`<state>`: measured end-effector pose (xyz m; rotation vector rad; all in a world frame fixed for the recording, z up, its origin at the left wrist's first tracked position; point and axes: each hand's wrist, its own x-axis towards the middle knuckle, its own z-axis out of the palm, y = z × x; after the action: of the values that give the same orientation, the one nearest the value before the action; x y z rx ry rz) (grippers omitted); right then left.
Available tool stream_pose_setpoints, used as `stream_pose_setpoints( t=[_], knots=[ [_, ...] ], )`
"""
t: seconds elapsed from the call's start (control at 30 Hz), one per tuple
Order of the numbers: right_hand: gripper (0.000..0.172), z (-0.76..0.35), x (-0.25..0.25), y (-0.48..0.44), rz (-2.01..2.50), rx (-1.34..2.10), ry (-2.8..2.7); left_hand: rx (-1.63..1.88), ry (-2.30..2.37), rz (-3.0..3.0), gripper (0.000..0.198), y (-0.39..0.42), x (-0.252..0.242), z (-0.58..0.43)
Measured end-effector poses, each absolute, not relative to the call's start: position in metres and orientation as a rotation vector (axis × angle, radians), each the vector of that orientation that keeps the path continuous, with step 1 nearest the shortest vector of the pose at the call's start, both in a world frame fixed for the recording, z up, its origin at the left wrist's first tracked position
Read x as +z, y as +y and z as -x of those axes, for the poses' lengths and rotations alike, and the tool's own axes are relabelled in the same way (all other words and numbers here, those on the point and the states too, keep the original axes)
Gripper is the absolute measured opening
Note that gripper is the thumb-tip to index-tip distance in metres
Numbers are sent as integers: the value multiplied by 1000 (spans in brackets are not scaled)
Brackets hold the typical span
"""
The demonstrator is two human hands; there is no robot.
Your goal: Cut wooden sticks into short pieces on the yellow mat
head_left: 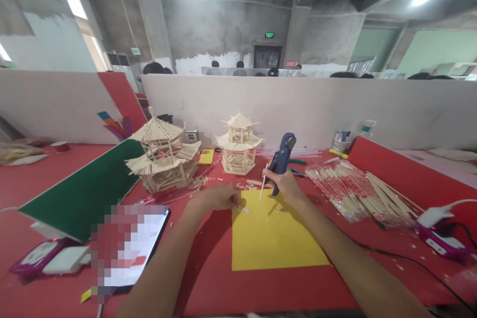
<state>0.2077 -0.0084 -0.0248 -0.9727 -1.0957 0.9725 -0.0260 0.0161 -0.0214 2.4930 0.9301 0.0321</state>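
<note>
model (239,144) behind sheet (274,238) | stick packs (354,189) right | tablet (130,248), probably, left

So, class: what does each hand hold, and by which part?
Right hand: blue cutter by its lower handles, plus a thin stick near its top. Left hand: fingertips on short stick pieces; grip unclear.

We see a small stick pavilion (239,145) standing against the white partition (335,109). Just left of it sits a larger stick pavilion (163,156), and further left a green board (85,194). Well to its right lies a heap of wrapped chopsticks (357,191). Nearer us, down to its left, rests a tablet (130,251).
</note>
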Motion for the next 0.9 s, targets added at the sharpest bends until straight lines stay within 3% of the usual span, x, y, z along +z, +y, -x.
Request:
stream_pose_setpoints(
  t=[0.17, 0.33, 0.6, 0.9],
  knots=[
    [35, -207, -24, -9, 975, 933, -1138, 52, 885, -2479, 12, 14, -21, 24],
    [31, -207, -24, -9, 973, 917, -1177, 118, 879, -2462, 29, 15, -22, 24],
    [32, -205, -20, -12, 988, 907, -1182, 175, 733, -2463, 14, 19, -35, 19],
    [34, -207, -25, -9, 992, 914, -1183, 126, 766, -2422, 22, 17, -29, 19]
  ],
)
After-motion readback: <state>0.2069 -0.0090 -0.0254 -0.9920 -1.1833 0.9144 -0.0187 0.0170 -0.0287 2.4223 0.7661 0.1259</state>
